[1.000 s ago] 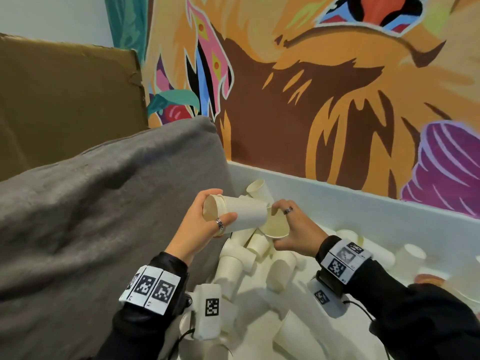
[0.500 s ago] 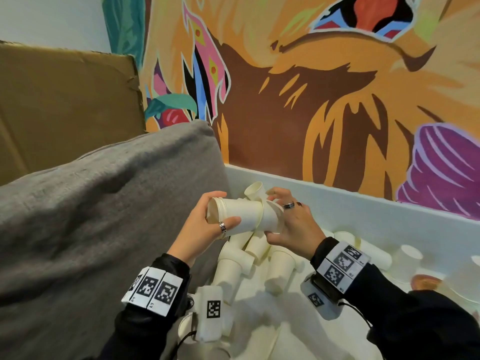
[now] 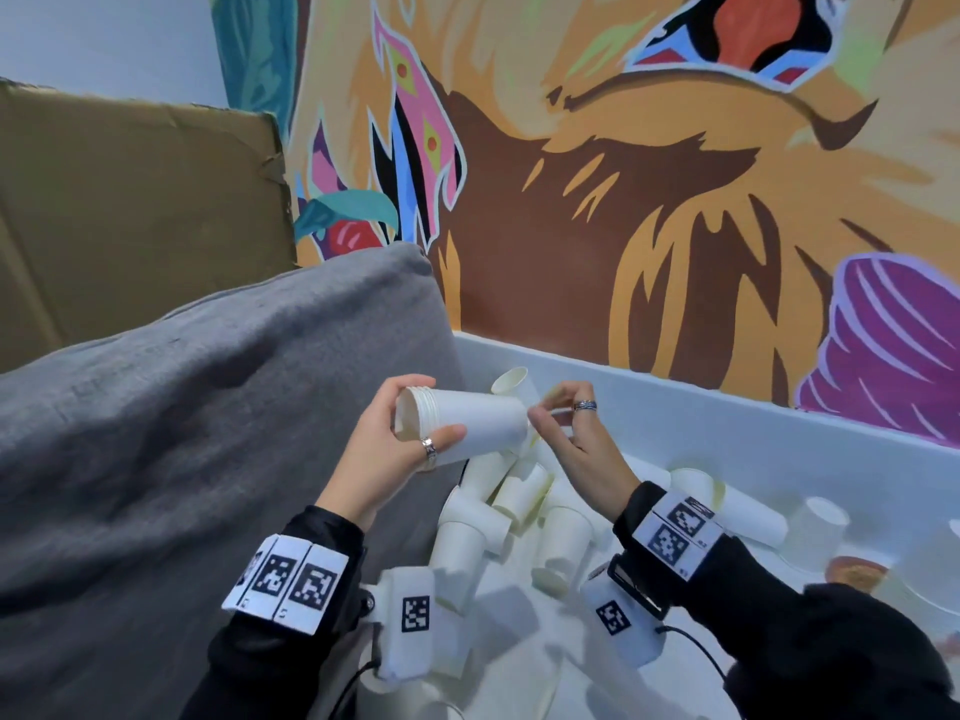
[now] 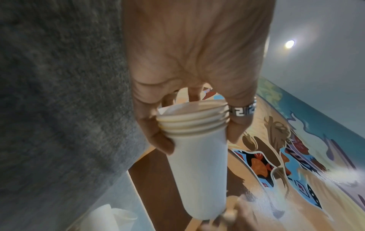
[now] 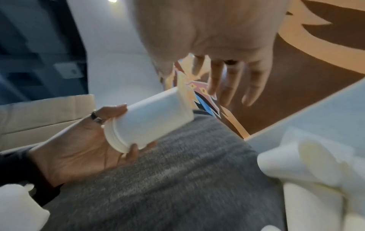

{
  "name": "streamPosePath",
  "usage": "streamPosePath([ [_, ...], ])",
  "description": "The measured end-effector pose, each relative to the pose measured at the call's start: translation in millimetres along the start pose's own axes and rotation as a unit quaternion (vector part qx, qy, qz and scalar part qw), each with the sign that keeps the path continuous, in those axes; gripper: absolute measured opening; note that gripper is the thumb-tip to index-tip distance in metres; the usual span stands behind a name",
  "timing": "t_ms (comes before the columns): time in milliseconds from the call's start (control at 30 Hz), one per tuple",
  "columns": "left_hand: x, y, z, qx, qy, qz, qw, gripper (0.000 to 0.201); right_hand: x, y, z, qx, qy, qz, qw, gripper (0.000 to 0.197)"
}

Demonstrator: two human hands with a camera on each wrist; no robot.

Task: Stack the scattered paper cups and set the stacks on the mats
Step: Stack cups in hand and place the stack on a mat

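My left hand point(image 3: 400, 439) grips a stack of several nested white paper cups point(image 3: 467, 426) near its rims, held on its side with the bases pointing right. The same stack point(image 4: 197, 164) fills the left wrist view, and the right wrist view shows the stack point(image 5: 152, 120) too. My right hand point(image 3: 561, 423) hovers just off the stack's base, fingers loosely bent and holding nothing. Below both hands lies a pile of loose paper cups point(image 3: 514, 511) on the white surface.
A grey cushion point(image 3: 208, 433) fills the left side under my left arm, with cardboard point(image 3: 130, 210) behind it. A white ledge point(image 3: 727, 423) runs below the painted wall. More cups point(image 3: 753, 517) and a round brown mat point(image 3: 857, 571) lie at the right.
My right hand pushed a cup onto the base end of the stack, then let go and drew back slightly. The left hand kept holding the stack.
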State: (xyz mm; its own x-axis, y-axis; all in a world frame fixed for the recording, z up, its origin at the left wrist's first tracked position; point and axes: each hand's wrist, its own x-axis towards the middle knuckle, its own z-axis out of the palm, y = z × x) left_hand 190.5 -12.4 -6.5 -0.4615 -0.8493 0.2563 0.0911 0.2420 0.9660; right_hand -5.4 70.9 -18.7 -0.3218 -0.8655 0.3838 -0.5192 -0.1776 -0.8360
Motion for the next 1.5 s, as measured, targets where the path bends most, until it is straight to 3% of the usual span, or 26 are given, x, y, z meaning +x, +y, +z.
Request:
streamPosePath([
  [67,0.4,2.3,-7.8,-0.007,0.030,0.005,1.000,0.044,1.4,15.5,6.3,-0.027,-0.069,0.079,0.994,0.014],
  [167,0.8,7.1,-19.6,0.000,0.054,0.022,0.998,0.047,-6.6,33.7,28.3,-0.110,-0.287,0.149,0.940,0.012],
  [267,-1.0,11.9,-30.0,0.017,0.065,0.038,0.997,0.049,-18.8,34.1,59.9,-0.209,-0.428,0.136,0.869,0.042],
  [400,-7.3,16.6,-37.9,0.022,0.068,0.053,0.996,0.050,-27.5,34.6,99.8,-0.341,-0.486,0.073,0.801,0.062],
  [567,-13.2,14.7,-45.5,0.046,0.071,0.061,0.994,0.050,-26.3,52.2,139.0,-0.436,-0.522,0.088,0.727,0.090],
  [733,-16.3,12.5,-51.0,0.070,0.073,0.065,0.993,0.051,-22.5,56.4,150.8,-0.505,-0.540,0.030,0.673,0.087],
  [800,-15.2,11.8,-51.0,0.068,0.071,0.063,0.993,0.050,-24.1,60.0,150.6,-0.505,-0.526,0.029,0.684,0.082],
  [967,-8.9,9.1,-44.4,0.053,0.065,0.052,0.995,0.050,-30.9,62.6,131.7,-0.439,-0.492,0.016,0.752,0.071],
  [1067,-6.2,8.3,-37.2,0.042,0.057,0.045,0.996,0.050,-27.1,58.1,111.6,-0.327,-0.438,0.064,0.835,0.079],
  [1133,-3.8,7.6,-31.8,0.037,0.051,0.047,0.997,0.050,-22.8,56.0,92.5,-0.227,-0.362,0.086,0.900,0.062],
  [1233,0.1,6.0,-25.3,0.031,0.044,0.045,0.998,0.049,-14.0,47.3,57.1,-0.103,-0.251,0.105,0.957,0.049],
  [1367,4.7,2.3,-18.8,0.026,0.030,0.030,0.999,0.048,-3.8,27.4,16.6,-0.048,-0.144,0.085,0.985,0.064],
  [1500,8.2,-0.3,-10.1,0.045,0.002,0.012,0.999,0.048,1.6,14.6,-3.3,-0.095,-0.079,0.045,0.991,0.082],
])
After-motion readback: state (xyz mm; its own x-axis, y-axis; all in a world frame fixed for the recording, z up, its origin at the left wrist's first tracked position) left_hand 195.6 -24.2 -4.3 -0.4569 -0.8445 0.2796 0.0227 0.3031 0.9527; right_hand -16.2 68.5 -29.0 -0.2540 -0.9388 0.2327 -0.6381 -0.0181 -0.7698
